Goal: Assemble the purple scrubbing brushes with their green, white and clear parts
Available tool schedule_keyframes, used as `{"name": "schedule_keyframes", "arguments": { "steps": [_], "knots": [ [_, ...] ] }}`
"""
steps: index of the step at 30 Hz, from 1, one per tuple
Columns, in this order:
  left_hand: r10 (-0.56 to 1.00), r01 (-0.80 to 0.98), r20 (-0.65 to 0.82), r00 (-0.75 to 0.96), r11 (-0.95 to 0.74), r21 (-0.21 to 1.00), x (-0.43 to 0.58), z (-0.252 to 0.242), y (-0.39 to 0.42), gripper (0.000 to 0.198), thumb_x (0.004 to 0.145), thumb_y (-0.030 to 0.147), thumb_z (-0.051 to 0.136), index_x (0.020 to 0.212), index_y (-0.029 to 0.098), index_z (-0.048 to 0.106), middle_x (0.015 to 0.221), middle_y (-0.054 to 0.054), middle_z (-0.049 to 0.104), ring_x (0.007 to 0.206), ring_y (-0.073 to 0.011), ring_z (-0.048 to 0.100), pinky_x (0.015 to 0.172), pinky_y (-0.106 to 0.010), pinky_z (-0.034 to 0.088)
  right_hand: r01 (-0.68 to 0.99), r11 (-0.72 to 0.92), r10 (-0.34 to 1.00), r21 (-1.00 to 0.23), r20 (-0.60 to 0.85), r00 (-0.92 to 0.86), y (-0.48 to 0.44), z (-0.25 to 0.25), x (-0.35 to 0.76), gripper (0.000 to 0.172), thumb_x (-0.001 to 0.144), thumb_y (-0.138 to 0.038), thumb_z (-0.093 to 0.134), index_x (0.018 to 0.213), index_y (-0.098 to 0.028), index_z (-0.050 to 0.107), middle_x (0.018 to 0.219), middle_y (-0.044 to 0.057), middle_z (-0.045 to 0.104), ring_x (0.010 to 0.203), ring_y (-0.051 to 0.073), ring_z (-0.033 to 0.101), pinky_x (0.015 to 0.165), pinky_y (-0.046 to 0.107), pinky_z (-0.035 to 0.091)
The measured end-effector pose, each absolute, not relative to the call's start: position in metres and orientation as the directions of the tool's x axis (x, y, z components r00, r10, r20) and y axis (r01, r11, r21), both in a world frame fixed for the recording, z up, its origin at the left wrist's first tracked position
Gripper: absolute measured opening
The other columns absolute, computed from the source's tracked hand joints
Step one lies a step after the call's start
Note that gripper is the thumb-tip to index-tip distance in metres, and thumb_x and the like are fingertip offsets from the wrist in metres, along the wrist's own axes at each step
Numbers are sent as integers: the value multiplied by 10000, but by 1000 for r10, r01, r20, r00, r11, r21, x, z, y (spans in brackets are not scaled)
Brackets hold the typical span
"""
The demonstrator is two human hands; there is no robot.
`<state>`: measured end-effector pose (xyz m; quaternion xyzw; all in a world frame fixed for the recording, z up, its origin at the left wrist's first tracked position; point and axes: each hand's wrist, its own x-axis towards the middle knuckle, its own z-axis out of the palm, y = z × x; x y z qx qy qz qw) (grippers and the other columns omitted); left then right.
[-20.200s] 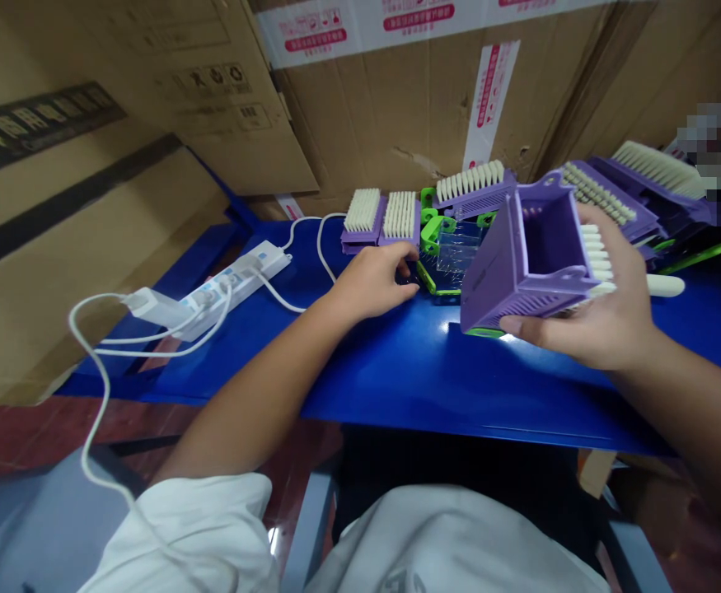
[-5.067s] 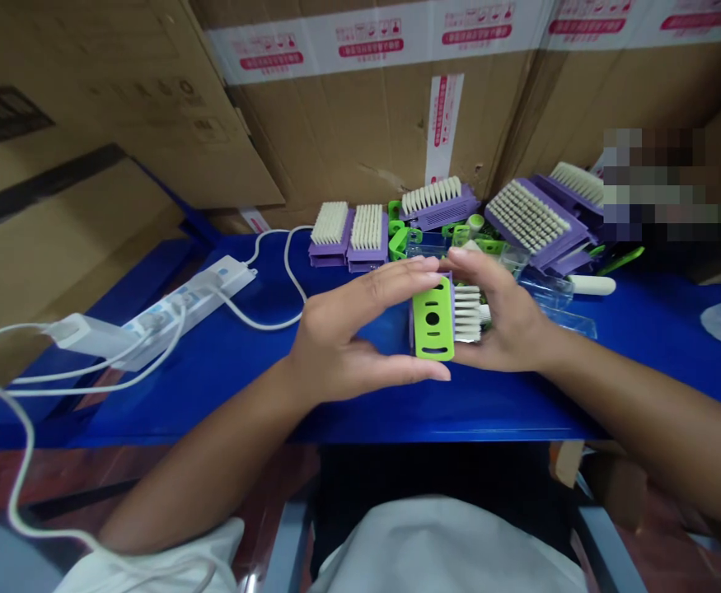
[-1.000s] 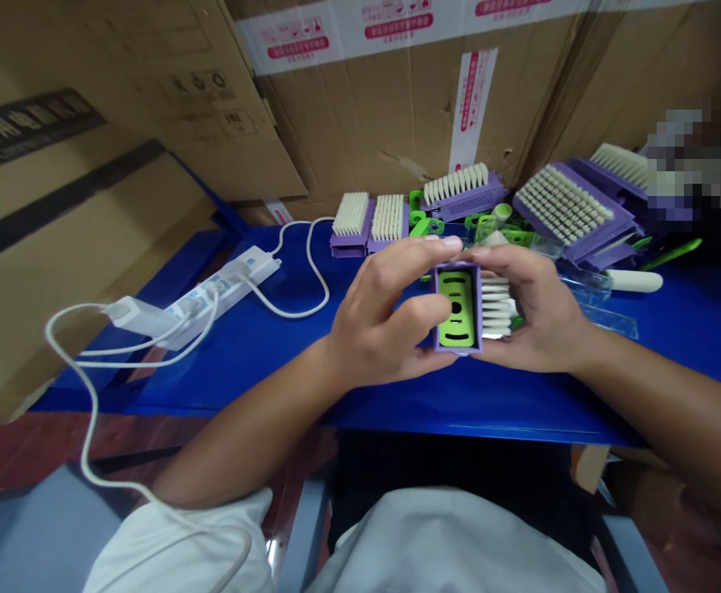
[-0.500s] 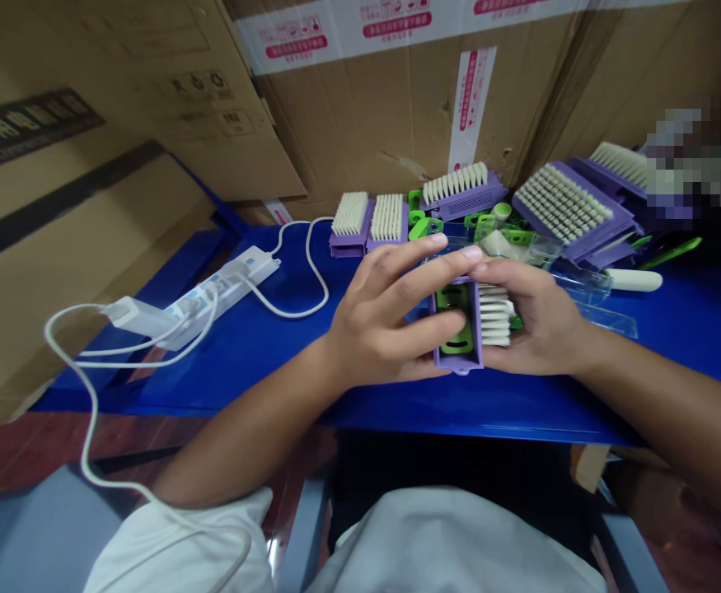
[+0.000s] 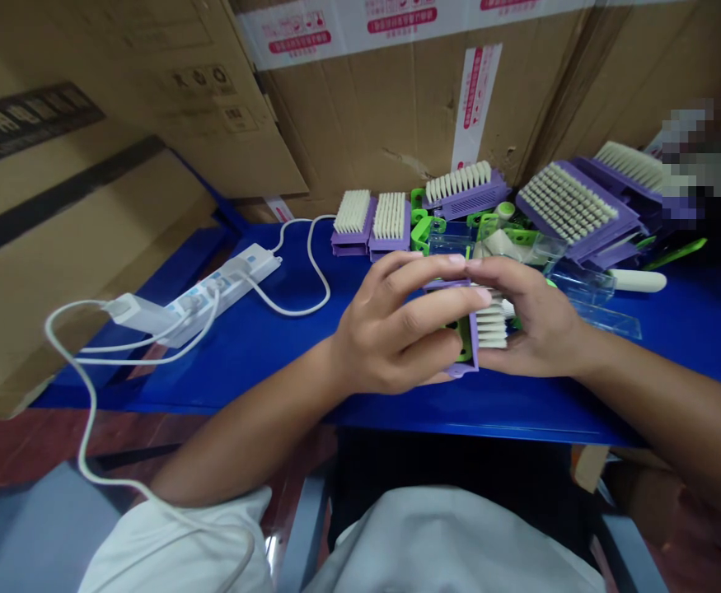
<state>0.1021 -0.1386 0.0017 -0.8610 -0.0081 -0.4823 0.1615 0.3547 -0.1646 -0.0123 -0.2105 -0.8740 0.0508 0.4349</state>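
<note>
Between my two hands, above the blue table's front part, is a purple brush head (image 5: 492, 323) with pale bristles facing right and a green piece set in its open left side. My left hand (image 5: 400, 325) wraps round the purple housing from the left, its fingers lying across the green piece and hiding much of it. From the right, my right hand (image 5: 530, 317) grips the brush head at the bristle side, thumb and fingers curled round it. The fingertips of both hands meet at its top edge.
Purple brush heads (image 5: 390, 222) stand at the back, with a larger stack (image 5: 573, 206) at right. Green parts, clear plastic pieces and a white handle (image 5: 638, 281) lie behind my hands. A white power strip (image 5: 224, 288) with cables is at left. Cardboard boxes (image 5: 366, 107) wall the back.
My left fingers have curled further over the brush head, covering more of the green piece, and one finger now reaches the bristles. The view has shifted slightly; my right hand keeps its hold.
</note>
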Motion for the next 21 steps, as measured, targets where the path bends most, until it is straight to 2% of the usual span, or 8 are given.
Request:
{"name": "schedule_keyframes", "arguments": {
  "steps": [3,6,9,12,15,18,21],
  "knots": [
    [-73,146,824,562,-972,-186,100,-1,-139,192,1011,393,776,1043,309,607,1331,41,762,1459,-254,677,1192,-496,594,319,921,372,-223,749,-548,-162,-11,356,926,960,-447,827,1752,-366,355,1543,84,709,1388,337,744,1148,517,659],
    [-22,161,867,498,-980,-117,99,-5,-133,275,993,558,785,1095,347,641,1398,35,704,1462,-284,667,1180,-528,589,298,923,373,-244,760,-532,-161,-12,357,962,933,-443,854,1753,-343,360,1542,98,705,1374,332,750,1121,500,670],
    [-39,144,891,453,-983,-116,99,-6,-128,334,923,600,852,1066,357,672,1414,39,681,1438,-286,667,1172,-513,588,292,904,421,-311,766,-487,-162,-14,357,1022,871,-360,893,1746,-368,366,1566,82,681,1396,349,733,1144,532,653],
    [-39,116,882,470,-988,-105,100,-3,-129,313,876,469,927,1041,375,678,1331,61,722,1385,-257,689,1157,-481,585,294,886,461,-359,751,-472,-162,-16,357,1064,823,-340,922,1733,-422,378,1580,62,669,1413,379,716,1161,584,636],
    [-65,124,866,495,-982,-145,101,1,-132,291,882,426,925,1018,362,676,1282,52,760,1365,-258,701,1118,-484,598,301,899,431,-318,764,-480,-160,-15,357,1063,837,-367,915,1743,-424,363,1566,64,679,1389,365,731,1130,579,657],
    [-94,165,852,515,-965,-206,101,3,-135,280,900,484,897,997,340,677,1283,40,775,1343,-280,722,1069,-499,626,310,918,379,-249,782,-494,-159,-12,355,1063,864,-415,905,1757,-430,329,1531,57,698,1344,342,760,1075,558,692],
    [-40,215,848,529,-960,-179,102,1,-136,283,921,538,860,1008,336,682,1298,34,775,1334,-302,731,1073,-540,627,311,908,407,-282,771,-489,-161,-10,355,1050,873,-436,906,1749,-476,329,1526,44,697,1353,352,759,1094,562,687]
  ]
}}
